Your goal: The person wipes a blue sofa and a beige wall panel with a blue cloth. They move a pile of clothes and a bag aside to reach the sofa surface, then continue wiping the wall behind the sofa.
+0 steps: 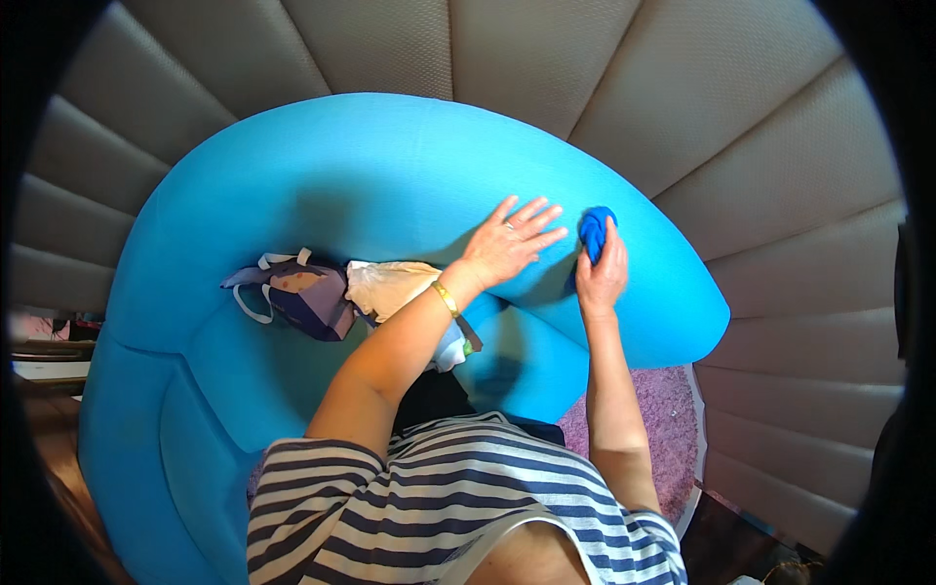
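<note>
A crumpled dark-blue cloth [597,225] is bunched in my right hand [604,274], over the right part of the curved backrest of a turquoise sofa [365,153]. Fingers spread and nothing in them, my left hand [512,245] is over the same backrest, left of the cloth. Whether its palm rests on the fabric I cannot tell. Behind my left forearm, a cream cloth item [391,285] lies on the seat, partly hidden.
A dark purple bag with white handles [311,300] lies on the seat to the left. Grey padded wall panels [541,58] curve behind the sofa. A purple shaggy rug [662,417] covers floor at the right. At far left stands furniture with a white edge [51,370].
</note>
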Available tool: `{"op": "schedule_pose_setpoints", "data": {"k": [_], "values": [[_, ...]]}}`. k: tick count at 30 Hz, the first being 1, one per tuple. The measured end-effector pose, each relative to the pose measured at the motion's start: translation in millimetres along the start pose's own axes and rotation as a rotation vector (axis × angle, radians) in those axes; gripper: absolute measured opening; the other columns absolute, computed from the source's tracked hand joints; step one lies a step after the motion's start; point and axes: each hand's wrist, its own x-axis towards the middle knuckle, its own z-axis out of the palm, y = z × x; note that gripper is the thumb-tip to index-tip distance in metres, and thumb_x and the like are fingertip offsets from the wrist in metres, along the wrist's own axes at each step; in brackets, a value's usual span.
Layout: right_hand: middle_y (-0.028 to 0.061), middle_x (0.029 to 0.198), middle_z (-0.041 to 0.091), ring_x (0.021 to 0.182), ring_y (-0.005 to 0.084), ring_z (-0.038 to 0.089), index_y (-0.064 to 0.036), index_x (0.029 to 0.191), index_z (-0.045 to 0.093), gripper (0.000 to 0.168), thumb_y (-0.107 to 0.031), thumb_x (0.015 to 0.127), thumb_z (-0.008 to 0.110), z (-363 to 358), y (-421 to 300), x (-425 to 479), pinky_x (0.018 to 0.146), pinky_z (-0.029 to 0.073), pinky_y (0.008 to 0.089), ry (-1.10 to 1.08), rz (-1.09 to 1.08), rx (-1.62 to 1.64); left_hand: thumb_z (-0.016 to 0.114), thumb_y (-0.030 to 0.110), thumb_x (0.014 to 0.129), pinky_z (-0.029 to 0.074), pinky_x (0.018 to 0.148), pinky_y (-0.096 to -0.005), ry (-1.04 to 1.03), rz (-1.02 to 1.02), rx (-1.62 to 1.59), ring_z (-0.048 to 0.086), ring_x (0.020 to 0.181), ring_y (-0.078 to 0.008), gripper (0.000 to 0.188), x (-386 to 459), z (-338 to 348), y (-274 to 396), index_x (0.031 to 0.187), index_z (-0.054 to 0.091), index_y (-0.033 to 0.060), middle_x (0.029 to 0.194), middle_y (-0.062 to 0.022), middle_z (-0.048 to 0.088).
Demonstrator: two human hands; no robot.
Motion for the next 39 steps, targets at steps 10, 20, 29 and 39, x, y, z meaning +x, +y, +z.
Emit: {"op": "schedule_pose_setpoints", "data": {"k": [10, 20, 29, 39], "values": [[0.0144, 0.097, 0.06, 0.088, 0.0351, 0.059, -0.005, 0.145, 0.05, 0.072, 0.0, 0.075, 0.065, 102.0, -166.4, 6.3, 0.074, 0.052, 0.0445, -0.195, -0.273, 0.265, 0.069, 0.008, 0.084, 0.046, 0.103, -0.0464, 0.566, -0.517, -0.458, 0.056, 0.123, -0.037, 0.046, -119.9, -15.9, -53.9, 0.129, 0.061, 0.0015, 0.137, -0.0183, 0.058], [0.0197, 0.119, 0.065, 0.109, 0.0402, 0.06, -0.005, 0.131, 0.06, 0.054, 0.006, 0.078, 0.059, 103.7, -221.2, 35.1, 0.094, 0.051, 0.0459, -0.616, -0.426, 0.463, 0.063, 0.0, 0.095, 0.048, 0.094, -0.0275, 1.118, -0.9, -1.274, 0.057, 0.108, -0.0132, 0.047, -142.8, -3.9, -78.1, 0.14, 0.048, 0.0001, 0.125, -0.0081, 0.061], [0.0085, 0.1, 0.062, 0.089, 0.0305, 0.058, -0.009, 0.11, 0.069, 0.042, 0.003, 0.071, 0.065, 155.4, -259.4, 120.6, 0.078, 0.051, 0.0409, -0.277, -0.899, 0.331, 0.072, 0.013, 0.092, 0.049, 0.083, -0.0327, 1.422, -1.159, -0.728, 0.053, 0.094, -0.0139, 0.043, -119.8, -28.7, -109.1, 0.129, 0.051, 0.0076, 0.112, -0.0045, 0.056], [0.0074, 0.096, 0.06, 0.089, 0.0287, 0.057, -0.013, 0.108, 0.071, 0.038, -0.002, 0.072, 0.067, 175.2, -249.6, 113.0, 0.077, 0.051, 0.0397, -0.168, -0.915, 0.288, 0.076, 0.016, 0.084, 0.049, 0.086, -0.0484, 1.187, -1.114, -0.065, 0.057, 0.101, -0.0416, 0.05, -125.9, -17.5, -112.1, 0.127, 0.052, 0.0105, 0.113, -0.0202, 0.054]]}}
